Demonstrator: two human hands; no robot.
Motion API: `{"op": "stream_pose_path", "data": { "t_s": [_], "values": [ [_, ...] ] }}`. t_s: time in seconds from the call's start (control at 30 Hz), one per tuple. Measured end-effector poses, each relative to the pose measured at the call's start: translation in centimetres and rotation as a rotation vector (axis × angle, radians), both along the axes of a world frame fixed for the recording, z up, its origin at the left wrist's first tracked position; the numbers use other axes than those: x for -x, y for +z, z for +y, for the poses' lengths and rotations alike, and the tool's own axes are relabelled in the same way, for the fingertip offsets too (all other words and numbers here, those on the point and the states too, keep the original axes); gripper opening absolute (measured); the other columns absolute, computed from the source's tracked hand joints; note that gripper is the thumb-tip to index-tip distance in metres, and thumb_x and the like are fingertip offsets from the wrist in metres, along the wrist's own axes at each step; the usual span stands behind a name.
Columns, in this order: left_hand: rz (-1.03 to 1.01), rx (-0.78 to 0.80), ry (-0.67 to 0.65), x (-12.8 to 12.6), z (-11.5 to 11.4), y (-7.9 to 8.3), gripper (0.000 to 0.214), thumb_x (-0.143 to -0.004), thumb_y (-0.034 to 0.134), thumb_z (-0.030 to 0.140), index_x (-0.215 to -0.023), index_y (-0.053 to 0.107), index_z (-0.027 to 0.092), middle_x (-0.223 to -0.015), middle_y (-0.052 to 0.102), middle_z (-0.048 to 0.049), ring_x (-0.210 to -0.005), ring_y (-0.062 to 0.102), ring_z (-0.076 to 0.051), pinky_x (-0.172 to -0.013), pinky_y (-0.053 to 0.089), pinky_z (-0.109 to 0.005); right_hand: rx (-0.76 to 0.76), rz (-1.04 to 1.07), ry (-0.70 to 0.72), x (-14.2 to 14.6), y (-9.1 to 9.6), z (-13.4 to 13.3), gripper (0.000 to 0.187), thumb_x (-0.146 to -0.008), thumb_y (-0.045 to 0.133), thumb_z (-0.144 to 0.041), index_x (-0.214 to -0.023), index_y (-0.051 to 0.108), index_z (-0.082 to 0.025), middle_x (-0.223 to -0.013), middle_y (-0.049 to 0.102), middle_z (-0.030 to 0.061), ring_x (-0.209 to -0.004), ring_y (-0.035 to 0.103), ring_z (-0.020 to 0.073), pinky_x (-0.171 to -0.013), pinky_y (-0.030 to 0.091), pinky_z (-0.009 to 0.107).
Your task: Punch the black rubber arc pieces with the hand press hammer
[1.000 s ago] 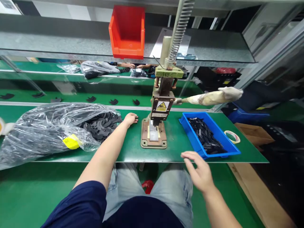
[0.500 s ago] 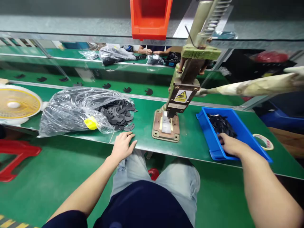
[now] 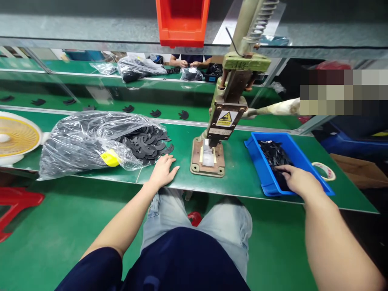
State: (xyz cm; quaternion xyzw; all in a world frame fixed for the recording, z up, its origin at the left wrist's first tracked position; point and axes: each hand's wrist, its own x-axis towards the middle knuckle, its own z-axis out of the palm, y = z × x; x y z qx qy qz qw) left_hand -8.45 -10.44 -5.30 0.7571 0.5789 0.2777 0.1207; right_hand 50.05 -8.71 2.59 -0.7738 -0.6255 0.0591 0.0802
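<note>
My left hand [image 3: 163,171] lies flat on the green table [image 3: 242,178] with its fingers spread, just in front of the black crescent-shaped parts [image 3: 145,143] spilling from a clear plastic bag [image 3: 85,141]. My right hand [image 3: 298,180] reaches into the blue bin [image 3: 254,150] at the right, fingertips pinched on one of the black parts [image 3: 273,153] inside. Between my hands stands a hand press [image 3: 227,115] on its base plate [image 3: 207,161]. Its wrapped lever [image 3: 273,108] points right.
A roll of tape [image 3: 325,171] lies right of the blue bin. A white and yellow fan [image 3: 15,137] sits at the far left, a red stool [image 3: 15,202] below it. A red bin [image 3: 182,20] is overhead. Black parts [image 3: 155,113] lie on the belt behind. Another person's hands [image 3: 188,63] work far back.
My right hand went from the table's front edge into the blue bin. My left hand drew back from beside the press to the near edge by the spilled parts. The view shifted.
</note>
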Motion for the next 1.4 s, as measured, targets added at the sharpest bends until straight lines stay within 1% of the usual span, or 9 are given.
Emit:
{"op": "stream_pose_path", "data": {
  "t_s": [0.17,0.3,0.43,0.57,0.7,1.0,1.1,1.2,1.4],
  "values": [
    [-0.136,-0.039,-0.041,-1.3,-1.5,0.6,0.030,-0.098,0.068,0.043,-0.122,0.073,0.026,-0.141,0.071,-0.0164,-0.142,0.061,-0.035,-0.125,0.045,-0.054,-0.184,0.088,-0.057,1.2,1.6,-2.6,0.038,-0.096,0.064,-0.031,-0.132,0.072,-0.021,-0.109,0.083,0.0163,-0.077,0.069,0.0194,-0.085,0.051,0.037],
    [-0.262,-0.176,-0.101,-3.0,-2.1,3.1,0.014,-0.102,0.065,0.038,-0.101,0.073,0.027,-0.113,0.078,-0.0109,-0.118,0.072,-0.029,-0.113,0.055,-0.050,-0.330,0.207,-0.028,6.2,2.6,-5.1,0.044,-0.099,0.065,-0.048,-0.134,0.064,-0.022,-0.119,0.082,0.0105,-0.102,0.078,0.0179,-0.096,0.058,0.032],
    [-0.391,-0.237,-0.334,-6.7,-3.0,6.9,0.019,-0.106,0.061,0.027,-0.089,0.070,0.026,-0.095,0.077,-0.0056,-0.107,0.074,-0.023,-0.104,0.059,-0.044,-0.529,0.433,0.300,14.5,2.8,-7.5,0.030,-0.094,0.073,-0.050,-0.107,0.073,-0.023,-0.100,0.083,0.0049,-0.089,0.079,0.0184,-0.082,0.064,0.032],
    [-0.442,-0.206,-0.491,-10.3,-4.2,9.4,0.014,-0.103,0.067,0.026,-0.117,0.070,0.025,-0.115,0.078,-0.0086,-0.111,0.074,-0.022,-0.099,0.061,-0.041,-0.553,0.475,0.580,20.2,2.7,-8.9,0.019,-0.094,0.075,-0.043,-0.101,0.075,-0.025,-0.093,0.083,0.0040,-0.083,0.078,0.0188,-0.078,0.063,0.035],
    [-0.436,-0.171,-0.541,-11.6,-4.9,9.7,0.034,-0.101,0.073,0.032,-0.134,0.067,0.027,-0.122,0.078,-0.0108,-0.115,0.075,-0.024,-0.101,0.062,-0.043,-0.527,0.491,0.695,22.2,2.3,-9.0,0.018,-0.096,0.074,-0.042,-0.102,0.073,-0.025,-0.091,0.083,0.0019,-0.080,0.078,0.0174,-0.077,0.060,0.034],
    [-0.405,-0.195,-0.581,-10.6,-4.6,8.6,0.012,-0.100,0.073,0.027,-0.112,0.076,0.029,-0.108,0.083,-0.0053,-0.102,0.078,-0.021,-0.094,0.062,-0.038,-0.450,0.411,0.771,22.8,1.4,-8.6,0.023,-0.098,0.071,-0.042,-0.112,0.070,-0.024,-0.100,0.084,0.0024,-0.087,0.079,0.0184,-0.081,0.063,0.036],
    [-0.411,-0.184,-0.429,-9.8,-2.0,7.7,0.009,-0.101,0.071,0.030,-0.105,0.077,0.026,-0.106,0.082,-0.0059,-0.100,0.077,-0.021,-0.094,0.060,-0.036,-0.508,0.342,0.723,21.0,4.2,-7.0,0.047,-0.096,0.071,-0.049,-0.135,0.065,-0.023,-0.139,0.075,0.0099,-0.129,0.073,0.0266,-0.112,0.062,0.049],
    [-0.385,-0.156,-0.254,-8.8,2.1,6.3,0.016,-0.102,0.068,0.034,-0.106,0.079,0.023,-0.107,0.080,-0.0073,-0.099,0.075,-0.021,-0.096,0.059,-0.035,-0.740,0.398,0.588,19.0,9.8,-4.9,0.062,-0.098,0.065,-0.059,-0.147,0.057,-0.023,-0.163,0.056,0.0117,-0.156,0.053,0.0320,-0.131,0.047,0.060],
    [-0.176,-0.076,-0.287,-9.0,8.3,4.6,0.021,-0.102,0.063,0.032,-0.111,0.082,0.024,-0.115,0.079,-0.0093,-0.112,0.072,-0.026,-0.105,0.054,-0.038,-0.971,0.725,0.694,21.1,20.5,-2.2,0.086,-0.094,0.044,-0.077,-0.154,0.047,-0.015,-0.153,0.061,0.0109,-0.149,0.061,0.0236,-0.120,0.057,0.038]
  ]
}}
